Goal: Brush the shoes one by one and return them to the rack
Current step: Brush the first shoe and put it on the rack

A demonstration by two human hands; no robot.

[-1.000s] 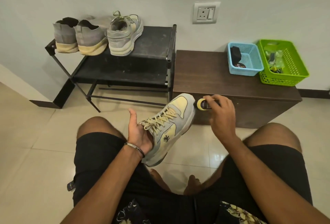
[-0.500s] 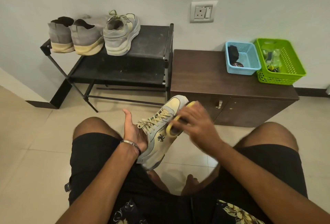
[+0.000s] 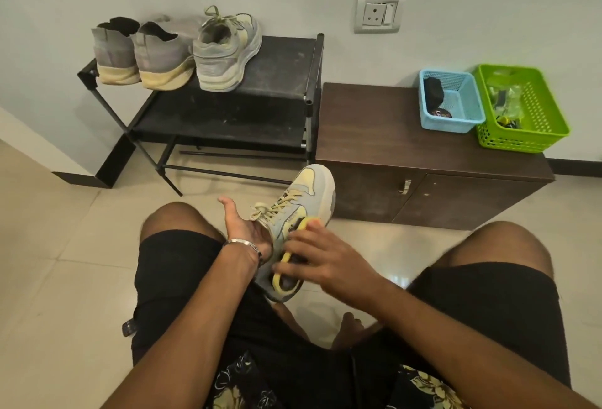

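A grey and pale-yellow laced sneaker (image 3: 306,193) is held up between my knees, toe pointing away from me. My left hand (image 3: 247,232) sits inside its opening and holds it, thumb raised. My right hand (image 3: 321,257) grips a yellow brush (image 3: 286,273) with dark bristles, pressed against the shoe's right side near the heel. On the top shelf of the black rack (image 3: 277,63) stand three shoes: its matching sneaker (image 3: 224,50) and a pair of grey sock-style shoes (image 3: 143,53), heels toward me.
A low brown cabinet (image 3: 391,141) stands to the right of the rack. On it sit a blue basket (image 3: 451,104) with dark items and a green basket (image 3: 521,109). My bare knees flank the shoe. The floor is tiled, and a wall socket (image 3: 379,13) is above.
My right hand has drawn the brush from the shoe's toe back along its side toward the heel. The left hand has kept the shoe in nearly the same place.
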